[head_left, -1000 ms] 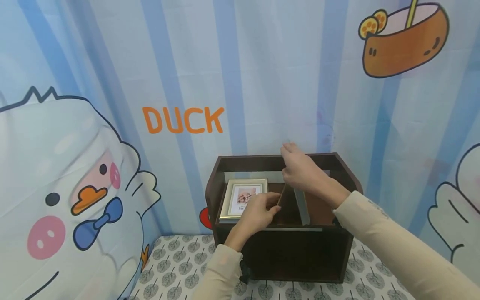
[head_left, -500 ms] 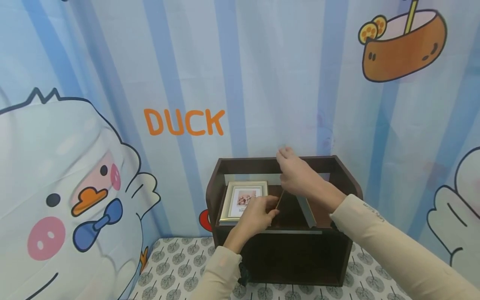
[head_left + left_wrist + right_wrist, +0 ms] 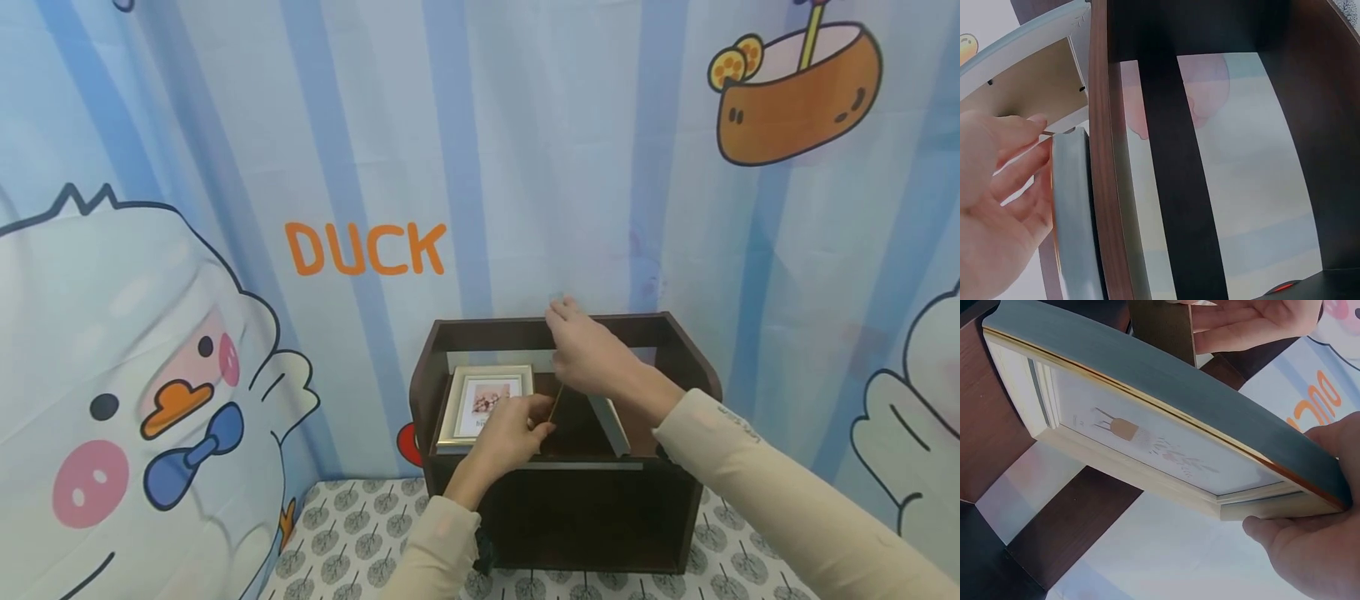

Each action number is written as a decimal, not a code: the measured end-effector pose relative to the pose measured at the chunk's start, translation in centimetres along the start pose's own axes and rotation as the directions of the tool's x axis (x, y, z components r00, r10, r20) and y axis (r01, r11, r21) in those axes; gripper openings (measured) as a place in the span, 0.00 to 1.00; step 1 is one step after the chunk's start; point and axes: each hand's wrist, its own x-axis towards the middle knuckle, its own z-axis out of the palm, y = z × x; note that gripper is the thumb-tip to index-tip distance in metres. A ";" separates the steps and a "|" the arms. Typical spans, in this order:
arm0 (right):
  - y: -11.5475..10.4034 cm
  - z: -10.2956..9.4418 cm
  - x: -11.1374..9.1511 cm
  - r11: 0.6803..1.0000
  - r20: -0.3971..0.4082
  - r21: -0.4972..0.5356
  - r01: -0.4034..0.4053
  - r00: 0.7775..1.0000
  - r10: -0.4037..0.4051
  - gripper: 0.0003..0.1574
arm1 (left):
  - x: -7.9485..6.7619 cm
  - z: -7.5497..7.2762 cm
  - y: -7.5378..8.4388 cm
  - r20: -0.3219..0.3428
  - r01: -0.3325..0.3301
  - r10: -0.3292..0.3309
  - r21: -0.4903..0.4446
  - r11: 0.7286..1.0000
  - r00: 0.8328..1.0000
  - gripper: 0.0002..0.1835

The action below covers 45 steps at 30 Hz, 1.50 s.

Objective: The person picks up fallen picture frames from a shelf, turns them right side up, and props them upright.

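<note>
My right hand [image 3: 592, 350] grips the upper edge of a picture frame [image 3: 1147, 444] with grey sides and a pale, gold-lined front. The frame leans on the top shelf, its picture facing right, with thumb and fingers on opposite sides of its edge. At its back, my left hand [image 3: 510, 429] pinches the brown support leg [image 3: 1163, 328], which stands out from the backing [image 3: 1041, 81]. A second picture frame [image 3: 452, 417], gold-edged with a flower photo, lies face up beside the left hand, partly covered by it.
A dark brown wooden shelf unit [image 3: 495, 333] has raised sides, a back rail and an open lower compartment. It stands on a tree-patterned cloth [image 3: 352, 521]. Behind hangs a striped blue curtain [image 3: 525, 167] with cartoon prints.
My right hand has shifted slightly left with the top of the held frame, so the frame leans more. The left hand stays at the support leg; the head view has shifted a little.
</note>
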 end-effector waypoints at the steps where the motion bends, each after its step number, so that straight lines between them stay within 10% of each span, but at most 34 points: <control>1: 0.0 0.0 0.0 1.000 0.000 0.008 -0.001 1.000 0.001 0.39 | -0.1 0.1 0.0 -0.009 -0.003 0.003 0.008 1.000 1.000 0.15; 13: 1.7 -1.0 -0.2 0.950 0.063 0.297 -0.092 0.995 0.076 0.58 | -1.0 0.4 0.5 -0.105 0.020 -0.017 0.031 0.999 0.994 0.18; 21: 4.5 -2.5 0.1 0.889 0.017 0.415 -0.193 0.979 0.204 0.53 | -2.6 0.6 3.0 -0.303 -0.032 0.026 -0.016 0.999 0.953 0.06; 30: 6.8 -2.6 2.1 0.789 0.069 0.540 -0.293 0.950 0.305 0.45 | -3.2 4.0 5.7 -0.259 0.045 -0.092 -0.181 0.982 0.961 0.15; 36: 8.0 -2.2 3.9 0.721 0.133 0.606 -0.336 0.936 0.326 0.43 | -2.5 6.8 6.3 -0.318 0.122 -0.225 -0.312 0.942 0.921 0.22; 45: 7.6 -0.8 5.1 0.709 0.182 0.597 -0.376 0.924 0.337 0.46 | -1.4 9.4 7.4 -0.420 0.154 -0.308 -0.361 0.920 0.853 0.18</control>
